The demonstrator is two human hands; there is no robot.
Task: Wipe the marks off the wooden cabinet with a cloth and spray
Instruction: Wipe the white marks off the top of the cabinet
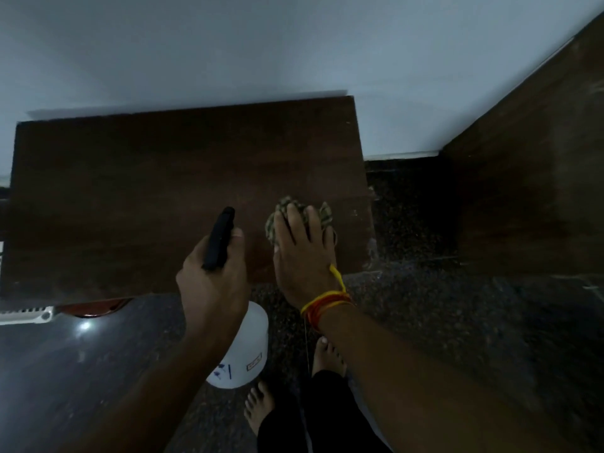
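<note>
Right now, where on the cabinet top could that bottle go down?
The cabinet top is bare left of the left hand and back to the wall. The near right corner is crowded: the right hand presses the cloth there.

Looks like a room in a home: a plain white wall [228, 44] is seen at 12 o'clock, dark speckled stone floor [457, 322] below, bare feet [258, 403] at 6 o'clock.

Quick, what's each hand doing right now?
Left hand: grips the spray bottle by its black head.
Right hand: fingers straight, pressing the cloth onto the wooden cabinet.
</note>
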